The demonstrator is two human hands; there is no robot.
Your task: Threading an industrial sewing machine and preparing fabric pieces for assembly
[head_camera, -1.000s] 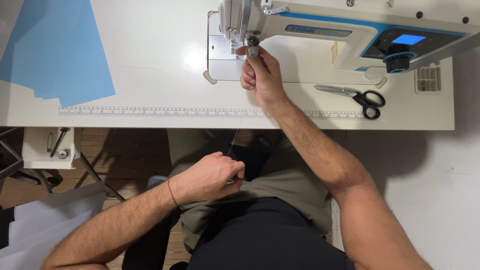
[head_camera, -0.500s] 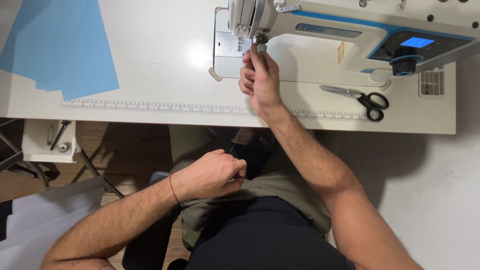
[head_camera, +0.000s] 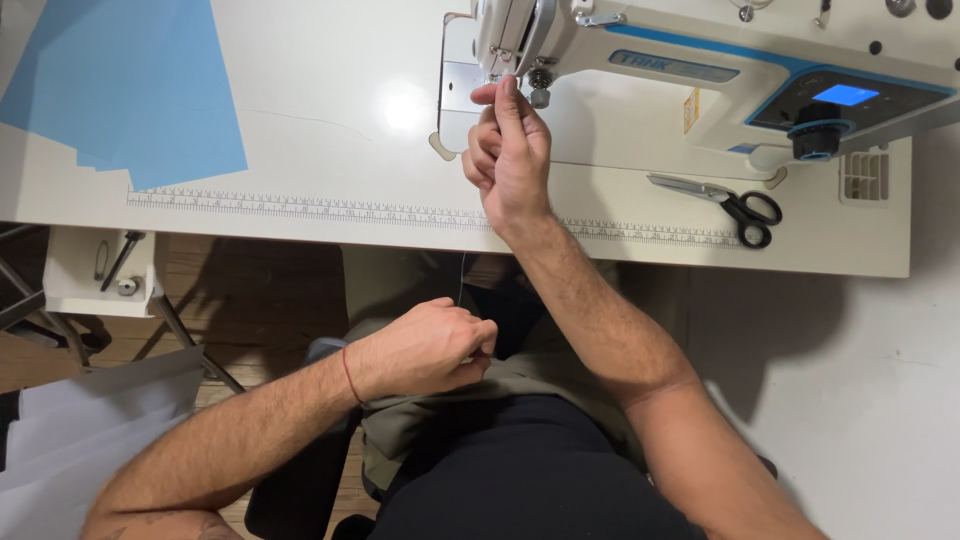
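Note:
A white and blue sewing machine (head_camera: 700,70) stands on the white table (head_camera: 330,150). My right hand (head_camera: 508,150) is raised to the machine's needle area, fingertips pinched on a thin thread (head_camera: 462,275) close to the metal parts there. The thread runs down past the table's front edge toward my lap. My left hand (head_camera: 425,347) is closed over my lap below the table edge, pinching the thread's lower end. A red string is tied around that wrist.
Black-handled scissors (head_camera: 720,200) lie on the table right of my right hand. Blue fabric sheets (head_camera: 130,80) cover the table's left part. A ruler strip (head_camera: 300,207) runs along the front edge. A small side shelf (head_camera: 95,270) hangs at left.
My right hand has shifted slightly up along the machine head, fingers now pointing at the needle area. The left hand stays closed over my lap.

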